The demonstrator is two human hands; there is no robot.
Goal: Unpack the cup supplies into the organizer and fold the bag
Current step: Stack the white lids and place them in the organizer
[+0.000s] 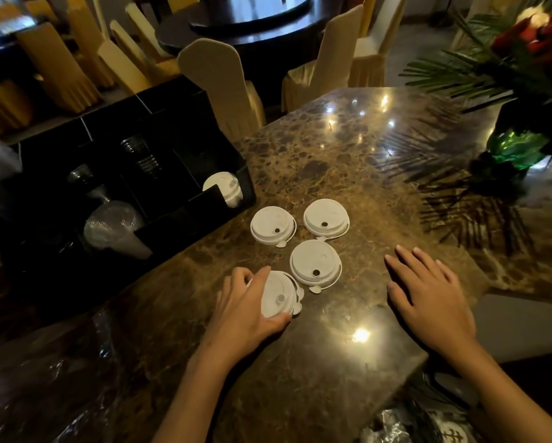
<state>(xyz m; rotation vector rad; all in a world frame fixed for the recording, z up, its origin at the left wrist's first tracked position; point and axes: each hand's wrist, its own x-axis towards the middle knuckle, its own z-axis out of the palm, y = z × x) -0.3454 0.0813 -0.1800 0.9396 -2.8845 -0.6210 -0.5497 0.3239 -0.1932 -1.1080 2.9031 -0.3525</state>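
Note:
Three white cup lids lie flat on the marble table: one at the left (273,226), one at the right (325,219), one nearer me (315,263). My left hand (245,308) grips a small stack of white lids (276,297), tilted on the table just below them. My right hand (428,298) rests flat on the table to the right, fingers apart, holding nothing. The black organizer (217,203) stands at the left; it holds white lids (225,187) in its front right slot, clear cups (114,228) and dark cups (140,151). A clear plastic bag (54,378) lies at the lower left.
A vase of red flowers and palm leaves (521,91) stands at the table's far right. Covered chairs (220,87) and a dark round table (252,24) lie beyond the far edge. The table's near right corner (421,356) is close to my right wrist.

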